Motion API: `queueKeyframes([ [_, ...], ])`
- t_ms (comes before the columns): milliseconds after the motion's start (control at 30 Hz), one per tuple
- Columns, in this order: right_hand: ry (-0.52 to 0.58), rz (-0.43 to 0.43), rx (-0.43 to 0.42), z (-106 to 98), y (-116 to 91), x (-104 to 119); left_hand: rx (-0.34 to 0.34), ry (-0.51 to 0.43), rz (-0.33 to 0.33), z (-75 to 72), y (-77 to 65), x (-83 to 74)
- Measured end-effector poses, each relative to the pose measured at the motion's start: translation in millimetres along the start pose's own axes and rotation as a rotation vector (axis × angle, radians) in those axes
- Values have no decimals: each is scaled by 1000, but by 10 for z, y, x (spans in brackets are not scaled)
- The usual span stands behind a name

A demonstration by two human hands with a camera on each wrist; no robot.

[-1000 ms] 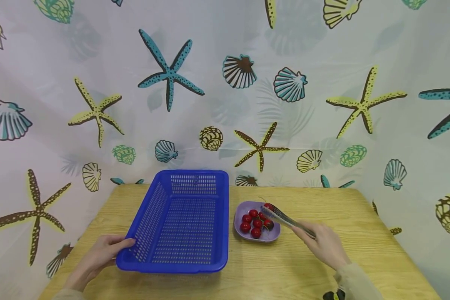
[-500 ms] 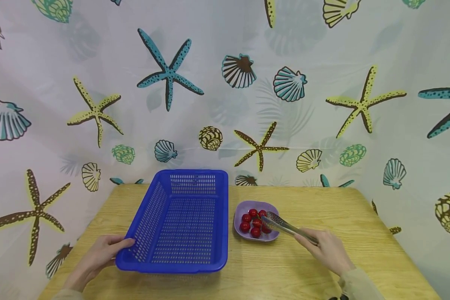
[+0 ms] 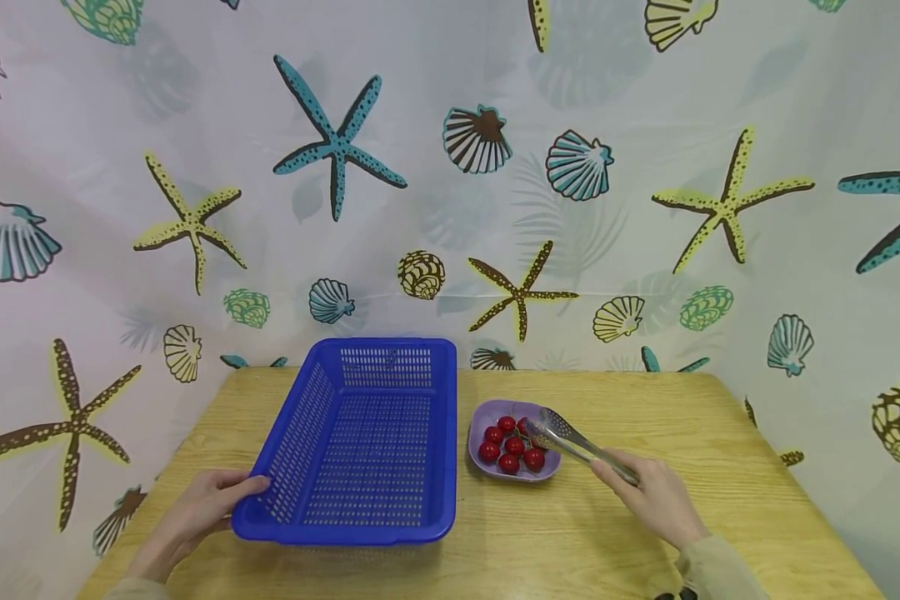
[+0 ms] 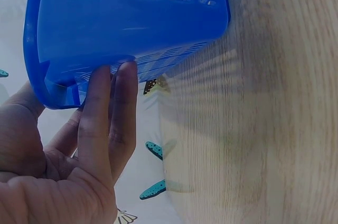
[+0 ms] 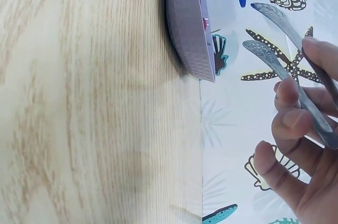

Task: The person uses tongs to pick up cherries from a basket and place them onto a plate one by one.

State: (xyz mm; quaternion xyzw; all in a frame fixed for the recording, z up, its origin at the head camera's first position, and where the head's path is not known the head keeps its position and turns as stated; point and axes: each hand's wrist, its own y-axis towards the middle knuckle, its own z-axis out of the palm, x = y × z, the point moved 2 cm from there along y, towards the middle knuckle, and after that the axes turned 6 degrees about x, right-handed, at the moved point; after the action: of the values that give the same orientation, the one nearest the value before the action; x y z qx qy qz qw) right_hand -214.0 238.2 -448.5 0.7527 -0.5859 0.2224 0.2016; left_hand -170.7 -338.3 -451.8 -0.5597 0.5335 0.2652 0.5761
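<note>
A blue plastic basket (image 3: 375, 450) with slotted walls stands on the left of the table. My left hand (image 3: 202, 508) holds its near left corner, thumb over the rim and fingers against the outer wall (image 4: 132, 28). To the basket's right is a small purple bowl (image 3: 483, 467) with several red cherries (image 3: 513, 446), some showing green stems. My right hand (image 3: 648, 492) grips metal tongs (image 3: 581, 446) with perforated tips, which overlap the bowl's right side in the head view. In the right wrist view the tongs' (image 5: 269, 57) tips are spread, with nothing between them.
The light wooden table (image 3: 645, 400) meets a white curtain (image 3: 420, 225) printed with starfish and shells at its back and sides.
A second ago the tongs pinched a cherry at the bowl's back right. They dipped over the bowl, and now their tips are apart and slightly raised. The left hand and basket stay put.
</note>
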Motion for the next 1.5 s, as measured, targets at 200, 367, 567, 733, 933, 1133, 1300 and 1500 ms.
queueKeyframes([
  [200,21,31,18,7,-1,-39,-10,10,-6,10,4,-4],
  [367,19,31,13,16,-3,-52,-19,5,-13,6,3,-13],
  [567,13,21,-4,22,-11,-51,-20,5,-13,5,1,-16],
  [733,-23,32,-42,38,-12,-87,-8,3,-11,-2,17,-7],
  [933,-116,109,-47,34,-57,-205,-15,3,-24,-16,27,11],
  [1133,-136,170,5,38,-116,-312,-5,6,-16,-26,28,25],
  [1300,-128,211,40,59,-121,-348,-1,5,-11,-30,29,31],
  [1500,-119,236,61,69,-138,-361,-2,4,-20,-29,39,31],
])
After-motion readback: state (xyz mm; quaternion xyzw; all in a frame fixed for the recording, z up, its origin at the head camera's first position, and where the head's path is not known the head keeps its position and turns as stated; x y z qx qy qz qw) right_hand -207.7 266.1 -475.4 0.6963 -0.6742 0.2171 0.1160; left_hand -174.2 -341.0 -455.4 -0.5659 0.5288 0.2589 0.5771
